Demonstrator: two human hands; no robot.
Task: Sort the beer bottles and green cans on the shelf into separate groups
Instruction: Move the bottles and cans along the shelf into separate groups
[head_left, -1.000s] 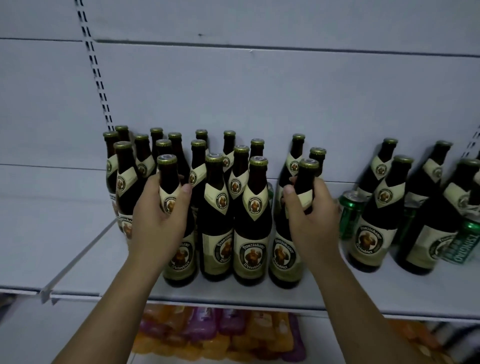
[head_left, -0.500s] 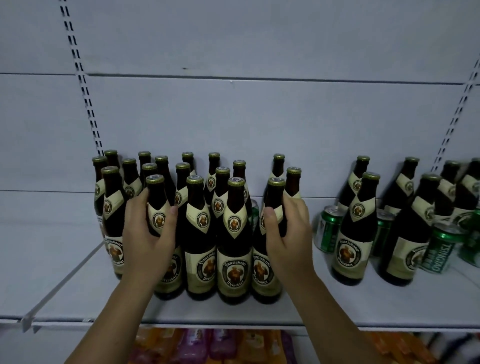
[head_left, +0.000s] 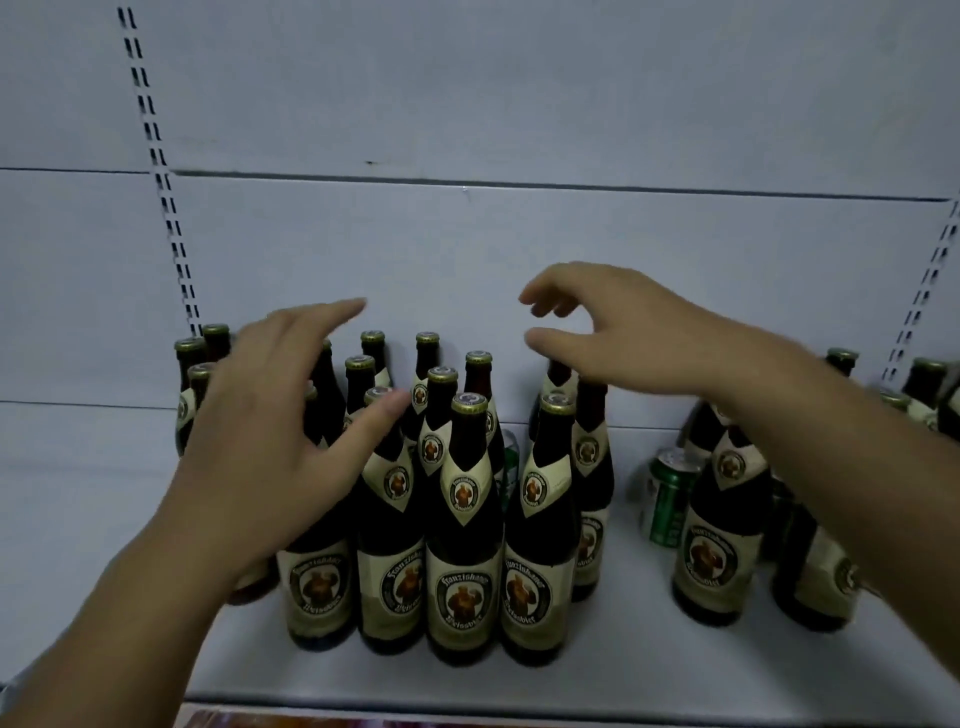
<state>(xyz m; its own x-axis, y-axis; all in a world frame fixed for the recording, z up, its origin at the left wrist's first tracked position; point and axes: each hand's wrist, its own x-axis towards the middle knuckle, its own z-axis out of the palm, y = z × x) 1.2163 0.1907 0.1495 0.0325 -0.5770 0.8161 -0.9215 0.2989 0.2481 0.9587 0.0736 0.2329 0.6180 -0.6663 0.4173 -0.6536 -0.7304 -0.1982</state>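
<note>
Half a second ago, clasping front-row necks of the Franziskaner bottle cluster (head_left: 464, 530) with the left hand (head_left: 275, 441) and right hand (head_left: 639, 338). Now let go of both necks and raised above the cluster's caps, with fingers spread and loosely bent, holding nothing. Left the cluster upright and tightly packed on the white shelf (head_left: 623, 665), which probably means finished squaring up this group.

Still mixed, though. Tucked behind the cluster's front row: a hidden green can (head_left: 510, 462), seen only as a sliver, so hard to say whether one can or several. Just right of the cluster: a standing green can (head_left: 667, 499), close against the stray bottles (head_left: 717, 535) farther right. Sorting not yet done; next, likely reaching for those cans.
</note>
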